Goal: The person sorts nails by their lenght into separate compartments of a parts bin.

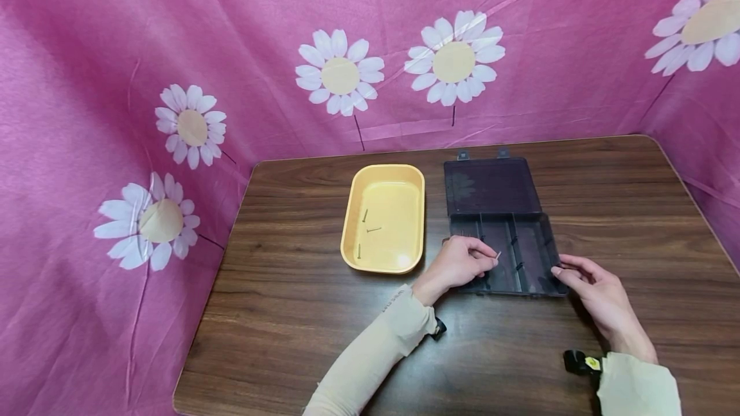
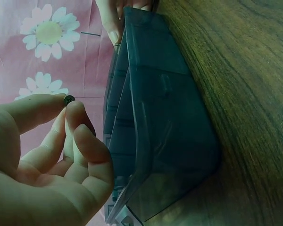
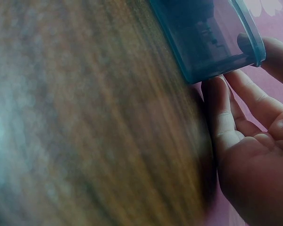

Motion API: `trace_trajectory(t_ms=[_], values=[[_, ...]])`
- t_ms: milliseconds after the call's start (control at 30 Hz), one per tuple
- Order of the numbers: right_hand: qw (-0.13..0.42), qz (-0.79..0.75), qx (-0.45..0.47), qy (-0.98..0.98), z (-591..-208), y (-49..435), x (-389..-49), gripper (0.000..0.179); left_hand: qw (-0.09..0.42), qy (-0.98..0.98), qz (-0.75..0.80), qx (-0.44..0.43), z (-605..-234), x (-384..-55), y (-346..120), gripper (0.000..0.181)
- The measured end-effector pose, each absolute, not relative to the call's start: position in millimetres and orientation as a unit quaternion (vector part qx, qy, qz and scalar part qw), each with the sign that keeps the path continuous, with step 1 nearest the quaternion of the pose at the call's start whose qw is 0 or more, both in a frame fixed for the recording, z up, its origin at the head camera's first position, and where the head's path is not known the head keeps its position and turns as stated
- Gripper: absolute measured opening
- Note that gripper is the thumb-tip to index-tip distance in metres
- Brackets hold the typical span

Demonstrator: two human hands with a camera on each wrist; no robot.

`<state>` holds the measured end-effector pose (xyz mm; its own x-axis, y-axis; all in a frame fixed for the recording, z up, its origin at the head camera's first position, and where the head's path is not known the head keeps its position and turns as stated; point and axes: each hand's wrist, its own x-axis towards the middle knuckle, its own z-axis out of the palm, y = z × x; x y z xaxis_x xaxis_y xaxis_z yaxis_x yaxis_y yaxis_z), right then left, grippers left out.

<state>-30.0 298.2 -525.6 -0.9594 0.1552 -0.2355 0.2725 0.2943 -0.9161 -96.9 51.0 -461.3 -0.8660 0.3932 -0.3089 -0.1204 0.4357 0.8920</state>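
Between thumb and fingertips, my left hand (image 1: pixel 457 263) pinches a small screw (image 2: pixel 69 100); its dark cross-slotted head faces the left wrist view. That hand is over the left part of a dark translucent compartment box (image 1: pixel 534 252), covering some of its dividers. With the thumb over the rim and fingers against the outer wall, my right hand (image 1: pixel 604 297) holds the box at its right side. The lid (image 1: pixel 491 186) lies folded back behind the box. Left of the box stands a yellow tray (image 1: pixel 350 217) with three loose screws (image 1: pixel 374 230) in it.
Box and tray stand on a brown wood-grain table (image 1: pixel 277 313). Two lid latches (image 1: pixel 503 153) stick out toward the table's back edge. A pink cloth (image 1: pixel 254 37) with white flowers hangs behind and along the sides.
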Motion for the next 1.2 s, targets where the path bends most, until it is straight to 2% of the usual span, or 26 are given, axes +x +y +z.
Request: trace_trajectory(t_ms=[733, 1200], values=[[0.046, -0.575, 0.127, 0.807, -522.9, 297.1, -28.1, 0.046, 0.24, 0.82, 0.511, 0.097, -462.1, -96.1, 53.4, 0.009], [0.047, -0.572, 0.135, 0.808, -524.8, 297.5, -29.6, 0.044, 0.235, 0.817, 0.516, 0.105, -457.5, -95.7, 45.7, 0.004]])
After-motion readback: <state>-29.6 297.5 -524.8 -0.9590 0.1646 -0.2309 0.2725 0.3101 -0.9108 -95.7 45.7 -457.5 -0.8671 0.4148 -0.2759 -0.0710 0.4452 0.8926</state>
